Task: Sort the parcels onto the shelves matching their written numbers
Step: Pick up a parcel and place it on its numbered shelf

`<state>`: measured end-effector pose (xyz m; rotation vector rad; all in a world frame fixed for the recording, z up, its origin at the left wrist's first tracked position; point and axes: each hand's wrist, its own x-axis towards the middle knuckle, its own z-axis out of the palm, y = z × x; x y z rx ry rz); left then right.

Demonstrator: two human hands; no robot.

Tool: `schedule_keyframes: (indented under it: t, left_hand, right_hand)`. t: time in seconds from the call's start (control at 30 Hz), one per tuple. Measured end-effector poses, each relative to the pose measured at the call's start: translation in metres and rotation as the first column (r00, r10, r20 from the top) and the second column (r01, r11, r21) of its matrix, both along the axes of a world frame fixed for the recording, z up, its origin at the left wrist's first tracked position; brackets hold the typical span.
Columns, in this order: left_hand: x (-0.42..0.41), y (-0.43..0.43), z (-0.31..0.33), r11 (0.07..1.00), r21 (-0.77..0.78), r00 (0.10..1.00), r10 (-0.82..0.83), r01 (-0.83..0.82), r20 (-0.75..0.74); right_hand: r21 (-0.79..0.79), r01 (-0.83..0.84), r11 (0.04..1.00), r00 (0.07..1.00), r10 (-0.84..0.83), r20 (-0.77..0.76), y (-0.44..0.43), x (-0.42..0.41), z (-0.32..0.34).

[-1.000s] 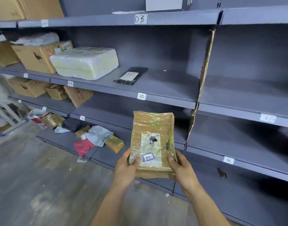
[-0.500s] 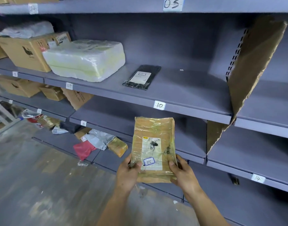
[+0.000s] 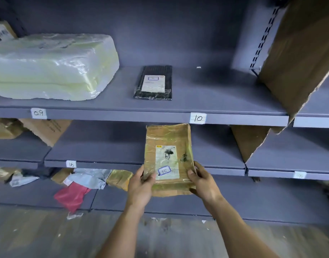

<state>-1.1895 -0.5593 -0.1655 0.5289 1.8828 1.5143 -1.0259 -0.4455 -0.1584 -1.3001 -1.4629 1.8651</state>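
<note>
Head view, lower centre: gripping the taped parcel (image 3: pixel 168 159) marked 15 by its bottom corners with left hand (image 3: pixel 141 187) and right hand (image 3: pixel 202 183). Could misfile by nearby tag 16 (image 3: pixel 71 164); could slip on glossy wrap.

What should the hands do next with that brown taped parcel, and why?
Probably lower the brown taped parcel a little to check the grey shelf edge behind it. Its blue-circled number reads 15, yet the readable paper tags say 09, 10 and 16. The left hand and right hand hold it right over that edge, where a 15 tag might hide.
</note>
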Motion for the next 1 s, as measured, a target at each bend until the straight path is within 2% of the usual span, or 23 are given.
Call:
schedule_keyframes:
  t: [0.13, 0.27, 0.47, 0.73, 1.0]
  left_hand:
    - [-0.031, 0.018, -0.012, 1.000, 0.027, 0.999, 0.009, -0.010, 0.038]
    - [-0.057, 0.039, -0.029, 1.000, 0.025, 0.999, 0.002, -0.003, 0.046]
    - [-0.084, 0.072, -0.047, 0.999, 0.039, 0.999, 0.029, -0.028, -0.025]
    - [-0.101, 0.119, -0.044, 0.990, 0.080, 0.988, 0.126, -0.119, -0.092]
    - [-0.119, 0.150, -0.046, 0.991, 0.044, 0.973, 0.135, -0.129, -0.186]
  right_hand:
    - [-0.011, 0.028, 1.000, 0.999, -0.029, -0.020, 0.009, -0.025, -0.010]
    - [-0.025, -0.014, 1.000, 0.999, 0.013, -0.047, 0.026, -0.041, -0.024]
    - [0.100, -0.029, 0.995, 1.000, 0.029, -0.001, 0.058, -0.065, -0.043]
    - [0.217, 0.031, 0.976, 0.999, -0.034, 0.011, 0.102, -0.095, -0.046]
    - [0.223, 0.084, 0.971, 0.996, -0.080, -0.026, 0.127, -0.116, -0.049]
